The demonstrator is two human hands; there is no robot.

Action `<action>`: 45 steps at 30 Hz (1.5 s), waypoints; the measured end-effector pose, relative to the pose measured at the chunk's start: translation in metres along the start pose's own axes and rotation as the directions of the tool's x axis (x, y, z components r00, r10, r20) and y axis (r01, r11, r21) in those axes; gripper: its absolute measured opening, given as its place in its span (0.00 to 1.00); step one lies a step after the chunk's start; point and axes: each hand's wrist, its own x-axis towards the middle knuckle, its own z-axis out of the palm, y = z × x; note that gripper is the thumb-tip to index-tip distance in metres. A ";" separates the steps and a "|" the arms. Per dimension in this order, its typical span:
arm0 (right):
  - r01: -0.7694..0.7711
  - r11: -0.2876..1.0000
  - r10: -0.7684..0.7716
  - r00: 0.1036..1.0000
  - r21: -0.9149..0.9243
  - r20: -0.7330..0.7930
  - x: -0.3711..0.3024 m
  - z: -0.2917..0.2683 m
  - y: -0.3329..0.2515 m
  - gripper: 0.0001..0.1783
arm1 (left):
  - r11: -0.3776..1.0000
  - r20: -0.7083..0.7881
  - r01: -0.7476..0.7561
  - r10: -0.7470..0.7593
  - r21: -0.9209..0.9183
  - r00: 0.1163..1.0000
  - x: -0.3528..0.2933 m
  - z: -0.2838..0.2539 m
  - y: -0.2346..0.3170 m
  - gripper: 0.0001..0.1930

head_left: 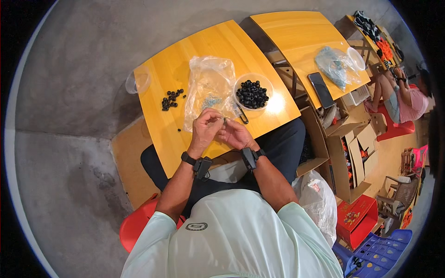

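Observation:
My left hand [206, 128] and my right hand [237, 134] meet over the near part of the yellow table [211, 42]. The fingertips of both are pinched together around something tiny, which is too small to name. Just beyond them lies a clear plastic bag [211, 72], spread flat, with a heap of small silvery bits [212, 102] on it. Right of the bag, a clear round tub [268, 82] holds many black bead-like pieces [252, 94]. A slim black tool [242, 114] lies beside my right hand. More loose black pieces [170, 98] are scattered left of the bag.
A clear cup [131, 84] shows at the table's left edge. On a second table [296, 28] lie a phone [321, 90], a filled plastic bag [331, 66] and a white tub [356, 59]. Cardboard boxes [313, 134] stand at my right. Another person [408, 99] sits farther right.

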 end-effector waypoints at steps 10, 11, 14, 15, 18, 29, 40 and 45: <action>0.014 1.000 -0.014 1.000 -0.023 -0.008 0.002 -0.006 0.002 0.10 | 0.997 0.029 0.002 0.000 -0.082 1.000 0.001 0.001 -0.016 0.04; 0.010 1.000 -0.011 1.000 -0.020 -0.022 0.002 -0.004 0.001 0.10 | 0.997 0.029 0.004 -0.001 -0.083 1.000 0.000 0.002 -0.016 0.04; 0.012 0.999 -0.012 1.000 -0.030 -0.012 0.002 -0.007 0.001 0.10 | 0.992 0.004 0.032 -0.031 -0.120 0.999 0.000 0.004 -0.013 0.05; 0.013 0.999 -0.014 1.000 -0.031 -0.012 0.002 -0.008 0.000 0.10 | 0.993 0.012 0.029 -0.028 -0.118 1.000 0.000 0.004 -0.013 0.06; 0.009 1.000 -0.009 1.000 -0.003 0.001 0.002 -0.006 0.001 0.10 | 0.996 0.022 0.013 -0.011 -0.083 1.000 -0.002 0.001 -0.012 0.07; 0.000 0.999 -0.007 0.988 0.044 0.155 -0.002 -0.003 -0.003 0.10 | 0.772 -0.033 -0.332 0.414 0.542 0.910 -0.019 -0.017 -0.004 0.08; -0.025 1.000 0.025 0.991 0.001 0.130 -0.001 -0.001 -0.003 0.12 | 0.668 -0.381 0.121 0.259 0.734 0.888 -0.053 -0.127 -0.035 0.10; -0.023 0.999 0.027 0.991 -0.032 0.130 -0.001 0.001 -0.003 0.12 | 0.573 -0.344 0.122 0.297 0.810 0.891 -0.051 -0.116 -0.033 0.09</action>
